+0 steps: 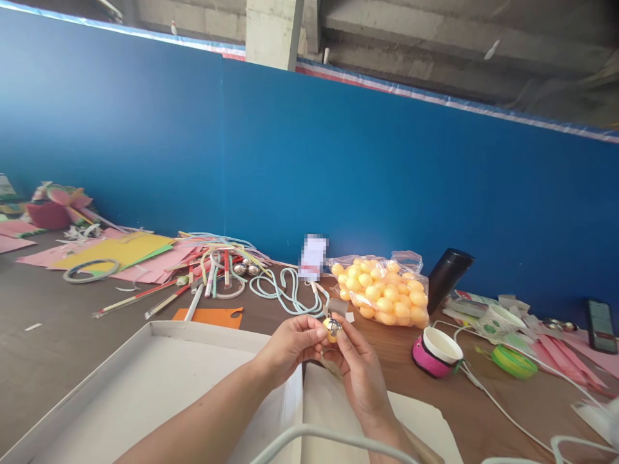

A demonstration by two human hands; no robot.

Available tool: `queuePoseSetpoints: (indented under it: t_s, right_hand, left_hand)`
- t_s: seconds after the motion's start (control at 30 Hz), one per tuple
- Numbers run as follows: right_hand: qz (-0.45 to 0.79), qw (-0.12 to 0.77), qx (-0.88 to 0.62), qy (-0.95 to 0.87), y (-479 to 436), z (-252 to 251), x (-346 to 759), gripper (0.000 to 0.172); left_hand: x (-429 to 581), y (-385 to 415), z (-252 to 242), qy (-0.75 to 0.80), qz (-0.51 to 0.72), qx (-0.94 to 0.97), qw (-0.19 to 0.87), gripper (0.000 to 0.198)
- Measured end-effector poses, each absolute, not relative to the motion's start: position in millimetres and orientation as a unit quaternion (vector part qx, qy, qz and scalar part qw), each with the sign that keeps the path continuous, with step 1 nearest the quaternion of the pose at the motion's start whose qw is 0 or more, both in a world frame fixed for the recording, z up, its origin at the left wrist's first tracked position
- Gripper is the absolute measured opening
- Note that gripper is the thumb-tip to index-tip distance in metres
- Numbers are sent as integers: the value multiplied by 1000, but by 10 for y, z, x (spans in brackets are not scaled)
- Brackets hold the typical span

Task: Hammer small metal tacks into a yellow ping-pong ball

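A shiny round jingle bell (332, 329), silver with yellowish reflections, is held up in front of me between both hands. My left hand (297, 339) pinches its left side with thumb and fingertips. On the right side, the thumb and fingers of my right hand (355, 361) close round it. Below the hands lie a white box tray (193, 335) and a pale sheet of card (420, 419). Several similar silver bells (246, 267) rest among the cords at the back.
Behind the hands are a bag of orange balls (382, 290), light blue cord (275, 290) and a black cylinder (449, 274). A pink-wrapped cup (435, 353), green tape (513, 361) and a phone (602, 325) lie right. Coloured paper (116, 254) lies left. A blue partition (338, 161) stands behind.
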State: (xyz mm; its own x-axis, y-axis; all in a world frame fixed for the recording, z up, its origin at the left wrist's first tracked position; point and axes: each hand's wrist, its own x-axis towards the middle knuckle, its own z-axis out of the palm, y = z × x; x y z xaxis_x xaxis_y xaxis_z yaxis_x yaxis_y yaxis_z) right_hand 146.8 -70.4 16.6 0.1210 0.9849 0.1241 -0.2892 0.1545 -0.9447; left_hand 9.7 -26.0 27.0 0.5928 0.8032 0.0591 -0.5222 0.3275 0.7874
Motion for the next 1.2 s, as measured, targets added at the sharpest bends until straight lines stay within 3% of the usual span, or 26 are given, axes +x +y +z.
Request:
queuePoseSetpoints:
  t_s: [1.2]
  right_hand:
    - [482,635,-426,-428,-717,196,1444,45]
  left_hand:
    - [108,-299,292,179,408,381,810,17]
